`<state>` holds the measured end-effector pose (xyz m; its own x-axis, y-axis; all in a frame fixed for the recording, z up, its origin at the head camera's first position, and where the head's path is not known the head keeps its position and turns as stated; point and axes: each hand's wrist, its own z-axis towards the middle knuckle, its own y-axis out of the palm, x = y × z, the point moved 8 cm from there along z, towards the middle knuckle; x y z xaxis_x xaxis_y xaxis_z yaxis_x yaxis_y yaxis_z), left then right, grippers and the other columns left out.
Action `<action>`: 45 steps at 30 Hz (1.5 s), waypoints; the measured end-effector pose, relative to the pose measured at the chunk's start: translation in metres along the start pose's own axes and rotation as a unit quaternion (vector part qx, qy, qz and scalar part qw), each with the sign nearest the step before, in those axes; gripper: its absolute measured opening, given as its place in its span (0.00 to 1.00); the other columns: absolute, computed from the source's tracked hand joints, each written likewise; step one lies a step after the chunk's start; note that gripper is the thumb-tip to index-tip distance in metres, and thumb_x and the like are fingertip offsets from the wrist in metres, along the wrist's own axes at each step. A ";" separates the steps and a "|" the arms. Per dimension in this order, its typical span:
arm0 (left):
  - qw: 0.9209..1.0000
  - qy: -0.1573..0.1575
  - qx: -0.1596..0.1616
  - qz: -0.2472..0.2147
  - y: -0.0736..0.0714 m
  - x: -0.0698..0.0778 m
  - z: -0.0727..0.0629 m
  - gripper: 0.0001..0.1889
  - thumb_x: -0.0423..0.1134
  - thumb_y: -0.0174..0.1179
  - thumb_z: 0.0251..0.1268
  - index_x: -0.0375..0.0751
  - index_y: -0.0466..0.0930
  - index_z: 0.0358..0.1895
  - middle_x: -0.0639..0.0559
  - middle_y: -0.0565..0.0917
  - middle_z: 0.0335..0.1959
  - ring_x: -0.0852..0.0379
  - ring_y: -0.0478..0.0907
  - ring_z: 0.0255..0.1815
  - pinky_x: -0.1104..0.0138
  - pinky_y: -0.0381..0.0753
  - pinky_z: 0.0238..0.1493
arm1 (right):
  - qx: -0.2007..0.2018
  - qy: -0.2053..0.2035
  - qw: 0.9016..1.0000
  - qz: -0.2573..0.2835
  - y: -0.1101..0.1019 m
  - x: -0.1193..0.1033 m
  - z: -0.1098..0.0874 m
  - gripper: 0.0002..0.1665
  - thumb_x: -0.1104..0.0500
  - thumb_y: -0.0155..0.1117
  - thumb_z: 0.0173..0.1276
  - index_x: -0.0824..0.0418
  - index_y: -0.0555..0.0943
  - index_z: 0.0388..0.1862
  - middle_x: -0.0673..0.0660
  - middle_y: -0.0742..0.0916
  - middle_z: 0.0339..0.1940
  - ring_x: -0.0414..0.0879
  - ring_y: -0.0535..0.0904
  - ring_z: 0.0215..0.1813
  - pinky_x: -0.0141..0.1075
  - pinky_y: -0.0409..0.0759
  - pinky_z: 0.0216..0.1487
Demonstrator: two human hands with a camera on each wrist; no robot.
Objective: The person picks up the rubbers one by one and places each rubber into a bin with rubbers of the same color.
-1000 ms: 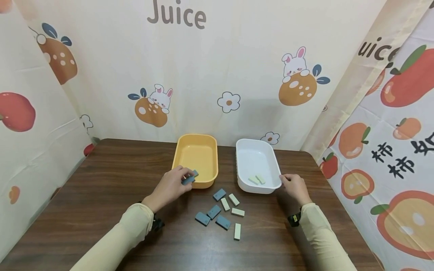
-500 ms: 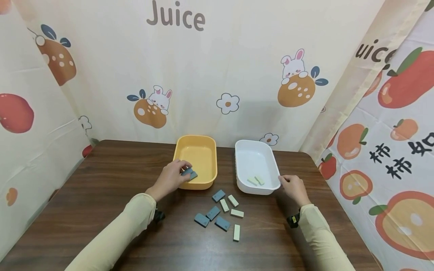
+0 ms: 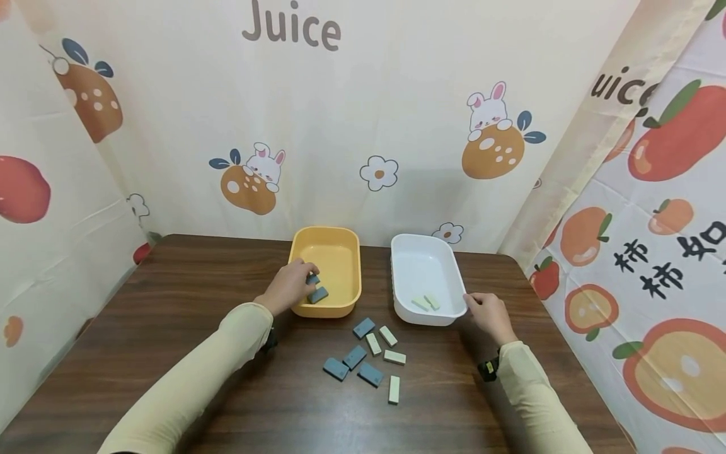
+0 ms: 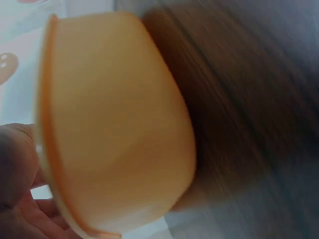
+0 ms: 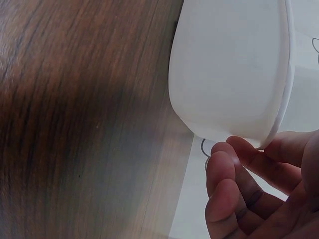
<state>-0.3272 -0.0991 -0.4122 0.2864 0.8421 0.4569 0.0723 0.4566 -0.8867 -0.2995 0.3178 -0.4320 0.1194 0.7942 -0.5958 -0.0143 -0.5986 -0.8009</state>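
One blue block [image 3: 313, 279] sat between the bent fingers and thumb of the left hand [image 3: 288, 285], which appeared to pinch it; we saw only part of it past the fingers. It was inside the yellow tray [image 3: 339, 265], by the near left corner. Another blue piece [image 3: 319, 294] lay just nearer to us in the tray, and we could not tell whether the two touched. From the left wrist we saw the tray's outer wall instead, which hid both blocks and the fingertips, with the hand cut off at the edge.

The right hand [image 3: 492, 313] held the rim of the white tray [image 3: 428, 268]. Only the right wrist view made that grip plain: thumb at the rim, forefinger against the outer wall, remaining fingers curled. Two cream blocks [image 3: 432, 302] in that tray showed only from the head.

Before the trays, four more blue blocks [image 3: 354, 357] and four cream ones [image 3: 394, 389] lay scattered on the table [image 3: 187, 302]. Both sleeves [image 3: 198, 378] ran out of the head view's bottom edge.
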 end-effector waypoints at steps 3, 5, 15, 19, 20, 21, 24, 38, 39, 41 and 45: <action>0.998 0.024 -0.008 0.055 0.003 0.003 0.006 0.15 0.36 0.62 0.63 0.36 0.82 0.52 0.43 0.80 0.41 0.53 0.74 0.34 0.62 0.77 0.37 | 0.002 -0.001 1.000 0.000 0.000 0.000 0.000 0.25 0.53 0.49 0.77 0.73 0.79 0.56 0.66 0.87 0.36 0.48 0.84 0.32 0.36 0.78 0.30; 0.996 0.039 -0.013 0.085 0.005 0.005 0.008 0.14 0.36 0.63 0.63 0.35 0.83 0.50 0.42 0.80 0.40 0.52 0.75 0.34 0.61 0.78 0.37 | 0.003 -0.001 1.000 -0.002 0.000 -0.001 0.000 0.25 0.53 0.49 0.77 0.72 0.79 0.56 0.65 0.87 0.35 0.46 0.83 0.31 0.36 0.78 0.30; 0.989 0.033 -0.056 0.134 0.022 0.006 0.019 0.05 0.30 0.57 0.64 0.35 0.82 0.37 0.42 0.80 0.32 0.49 0.73 0.32 0.60 0.75 0.33 | 0.006 -0.006 1.000 0.000 -0.002 -0.003 -0.001 0.26 0.52 0.49 0.77 0.72 0.79 0.57 0.65 0.87 0.35 0.45 0.83 0.29 0.37 0.79 0.30; 0.987 0.024 -0.069 0.141 0.024 0.006 0.022 0.07 0.30 0.55 0.66 0.36 0.80 0.31 0.45 0.76 0.26 0.51 0.68 0.27 0.63 0.68 0.29 | 0.007 -0.008 1.000 0.001 -0.001 -0.002 0.001 0.26 0.52 0.49 0.77 0.72 0.79 0.57 0.65 0.87 0.35 0.44 0.84 0.29 0.36 0.79 0.30; 0.987 0.022 -0.072 0.140 0.024 0.006 0.022 0.07 0.29 0.54 0.67 0.36 0.79 0.30 0.45 0.75 0.25 0.52 0.67 0.26 0.64 0.68 0.28 | 0.006 -0.008 1.000 0.000 -0.001 -0.002 0.002 0.26 0.52 0.49 0.77 0.72 0.79 0.57 0.65 0.87 0.35 0.44 0.84 0.29 0.36 0.79 0.30; 0.987 0.020 -0.075 0.138 0.025 0.006 0.022 0.08 0.29 0.53 0.67 0.36 0.79 0.30 0.46 0.74 0.24 0.52 0.67 0.25 0.64 0.67 0.27 | 0.006 -0.007 1.000 0.000 0.000 -0.002 0.002 0.26 0.52 0.49 0.77 0.72 0.79 0.57 0.65 0.87 0.35 0.44 0.84 0.29 0.36 0.79 0.30; 0.988 0.016 -0.083 0.130 0.026 0.006 0.024 0.09 0.29 0.51 0.68 0.36 0.78 0.29 0.47 0.74 0.22 0.54 0.66 0.24 0.66 0.67 0.27 | 0.006 -0.005 1.000 0.000 -0.001 -0.001 0.001 0.26 0.52 0.49 0.77 0.72 0.79 0.58 0.65 0.87 0.36 0.45 0.84 0.30 0.36 0.79 0.31; 0.997 0.025 0.006 0.068 0.012 0.011 0.011 0.10 0.32 0.54 0.64 0.33 0.84 0.39 0.40 0.82 0.36 0.49 0.77 0.34 0.58 0.79 0.39 | 0.007 0.001 1.000 -0.002 0.000 0.000 -0.001 0.25 0.52 0.49 0.77 0.72 0.80 0.56 0.62 0.86 0.31 0.44 0.81 0.28 0.34 0.76 0.28; 0.998 0.024 0.018 0.061 0.009 0.011 0.009 0.11 0.33 0.54 0.64 0.32 0.84 0.41 0.39 0.83 0.38 0.48 0.78 0.36 0.56 0.80 0.42 | 0.009 0.000 1.000 -0.003 0.000 0.000 -0.001 0.25 0.52 0.49 0.77 0.72 0.80 0.56 0.62 0.86 0.31 0.43 0.81 0.28 0.34 0.75 0.28; 0.998 0.020 0.041 0.047 0.004 0.011 0.004 0.13 0.34 0.53 0.66 0.32 0.84 0.46 0.39 0.83 0.41 0.47 0.79 0.38 0.53 0.80 0.46 | 0.012 0.000 1.000 -0.004 -0.001 0.000 -0.001 0.25 0.52 0.49 0.77 0.71 0.80 0.56 0.61 0.86 0.30 0.43 0.80 0.27 0.34 0.75 0.28; 0.997 0.008 0.074 0.021 -0.005 0.011 -0.006 0.13 0.35 0.53 0.68 0.34 0.83 0.48 0.40 0.82 0.40 0.49 0.77 0.33 0.55 0.80 0.40 | 0.013 0.000 1.000 -0.004 -0.002 0.000 -0.002 0.25 0.52 0.49 0.77 0.71 0.80 0.57 0.62 0.86 0.31 0.43 0.80 0.27 0.34 0.75 0.28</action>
<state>-0.3185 -0.0940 -0.4033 0.3007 0.8571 0.4183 -0.0806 0.4599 -0.8843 -0.2978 0.3186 -0.4302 0.1190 0.7986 -0.5899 -0.0383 -0.5900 -0.8065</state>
